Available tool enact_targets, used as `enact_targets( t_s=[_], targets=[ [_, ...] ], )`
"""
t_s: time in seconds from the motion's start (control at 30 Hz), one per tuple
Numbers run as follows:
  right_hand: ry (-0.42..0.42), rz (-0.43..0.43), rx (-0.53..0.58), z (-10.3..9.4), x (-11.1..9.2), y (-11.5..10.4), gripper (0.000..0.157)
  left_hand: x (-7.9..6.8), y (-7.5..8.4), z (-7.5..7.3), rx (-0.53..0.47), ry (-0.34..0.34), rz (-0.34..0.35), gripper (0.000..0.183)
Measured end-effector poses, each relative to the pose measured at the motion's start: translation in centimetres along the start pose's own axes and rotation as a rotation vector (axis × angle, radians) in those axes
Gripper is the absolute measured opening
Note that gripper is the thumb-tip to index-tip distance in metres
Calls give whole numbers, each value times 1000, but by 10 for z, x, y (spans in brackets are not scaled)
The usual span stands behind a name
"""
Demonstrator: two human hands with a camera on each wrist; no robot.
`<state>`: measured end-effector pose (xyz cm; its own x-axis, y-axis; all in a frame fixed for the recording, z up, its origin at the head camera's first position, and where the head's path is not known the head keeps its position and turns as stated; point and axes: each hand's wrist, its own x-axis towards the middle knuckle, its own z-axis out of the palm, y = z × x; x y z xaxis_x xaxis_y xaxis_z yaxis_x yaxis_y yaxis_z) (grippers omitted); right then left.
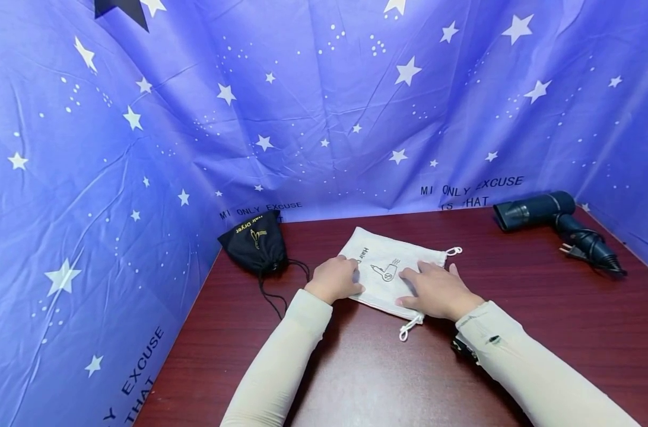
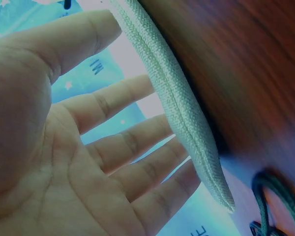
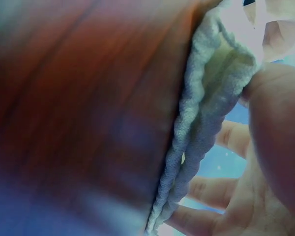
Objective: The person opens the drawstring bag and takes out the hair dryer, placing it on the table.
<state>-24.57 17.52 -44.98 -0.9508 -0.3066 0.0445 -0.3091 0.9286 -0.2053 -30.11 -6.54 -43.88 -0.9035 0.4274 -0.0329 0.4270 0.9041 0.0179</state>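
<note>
A white drawstring pouch (image 1: 380, 244) printed with a hair dryer and lettering lies flat on the table. My left hand (image 1: 333, 279) rests on its closed left end, fingers fairly straight; in the left wrist view the fingertips meet the top of the seamed edge (image 2: 179, 105). On the right part of the pouch lies my right hand (image 1: 442, 290), fingers spread near the mouth. From the right wrist, the gathered mouth (image 3: 211, 123) gapes slightly, with the thumb close by it. White cord loops stick out at both corners of that end.
Left of the pouch sits a black drawstring bag (image 1: 265, 240) marked Hair Dryer, its black cords trailing on the dark red table (image 1: 356, 379). At the back right lies a dark hair dryer (image 1: 540, 210) with its cord wrapped round the handle. A starry blue-purple curtain (image 1: 324, 107) borders the table.
</note>
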Motion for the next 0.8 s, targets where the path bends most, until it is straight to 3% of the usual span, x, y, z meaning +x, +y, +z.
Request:
enact_targets(
  t_s=[0.8],
  targets=[
    [13, 71, 5, -5, -26, 38, 68, 20, 39, 3, 37, -12, 64, 50]
  ],
)
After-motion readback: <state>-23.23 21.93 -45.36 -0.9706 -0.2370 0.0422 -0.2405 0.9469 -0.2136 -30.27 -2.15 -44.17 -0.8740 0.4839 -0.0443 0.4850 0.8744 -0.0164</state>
